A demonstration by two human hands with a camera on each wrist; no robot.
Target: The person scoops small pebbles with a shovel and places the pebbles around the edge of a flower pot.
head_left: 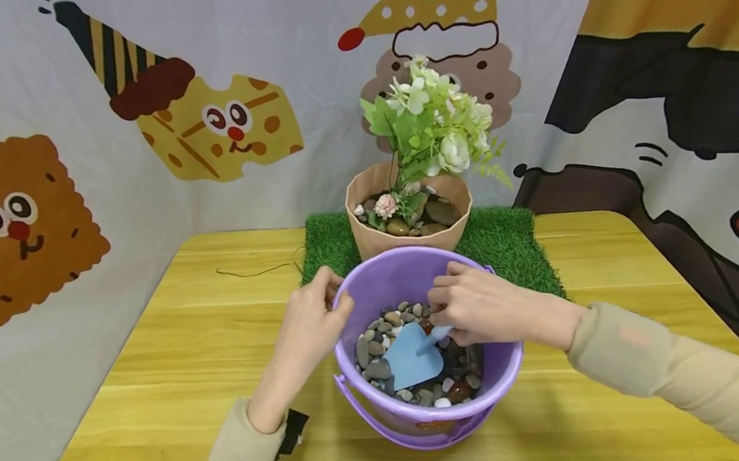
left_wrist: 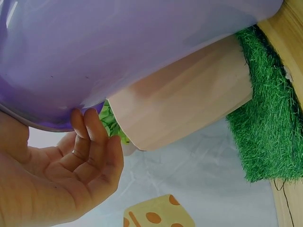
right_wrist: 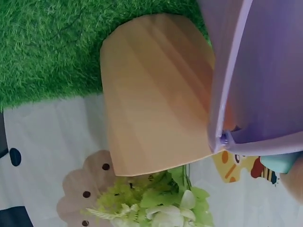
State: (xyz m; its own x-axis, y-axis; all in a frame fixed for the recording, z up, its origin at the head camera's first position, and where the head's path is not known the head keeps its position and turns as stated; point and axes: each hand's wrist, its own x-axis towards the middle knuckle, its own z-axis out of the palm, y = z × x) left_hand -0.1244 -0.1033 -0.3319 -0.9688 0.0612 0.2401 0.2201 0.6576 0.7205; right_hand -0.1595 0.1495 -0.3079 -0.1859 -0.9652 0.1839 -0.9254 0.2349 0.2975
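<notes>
A purple bucket point(head_left: 406, 264) stands on the table with many grey, white and brown pebbles point(head_left: 370, 349) inside it. At the bucket's left rim my left hand point(head_left: 311, 318) grips the edge; the left wrist view shows the fingers point(left_wrist: 97, 137) curled against the outer wall. My right hand point(head_left: 477, 302) reaches over the right side of the bucket and holds a light blue toy shovel point(head_left: 415, 356) by its handle. The shovel's blade lies over the pebbles. In the right wrist view most of the right hand is out of frame.
Just behind the bucket, a peach flowerpot point(head_left: 411, 245) with artificial flowers point(head_left: 439, 116) and stones sits on a green turf mat point(head_left: 511, 243). A thin dark wire point(head_left: 253, 273) lies on the wooden table point(head_left: 158, 399) to the left. A cartoon-printed cloth point(head_left: 295, 15) hangs behind.
</notes>
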